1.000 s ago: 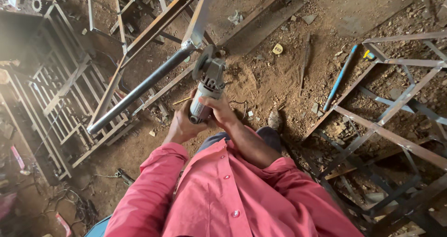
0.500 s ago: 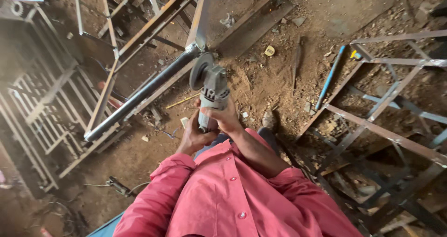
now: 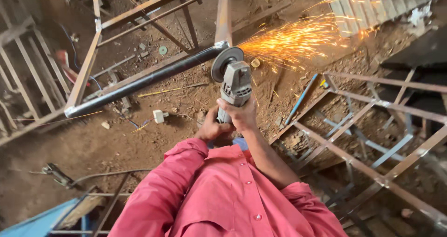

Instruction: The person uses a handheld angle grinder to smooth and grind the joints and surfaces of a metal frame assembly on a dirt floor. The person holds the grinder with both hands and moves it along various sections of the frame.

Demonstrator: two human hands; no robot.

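Angle grinder [image 3: 234, 81] sits centre, held ahead of the person's chest; right hand [image 3: 240, 116] on its body, left hand [image 3: 212, 129] just behind and left of it. Disc touches the end of the round tube [image 3: 144, 81], which runs down-left across the metal frame [image 3: 88, 60]. Sparks [image 3: 293, 39] fan right. Another welded frame [image 3: 354, 148] lies right, on the dirt floor [image 3: 116, 144].

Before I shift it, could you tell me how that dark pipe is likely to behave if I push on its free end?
The pipe looks like steel, so probably stiff and heavy for its size. Being round, it might roll, but its far end meets the frame where the grinder throws sparks; if joined there, it would likely pivot or resist. Both hands, left and right, grip the grinder, not the pipe.
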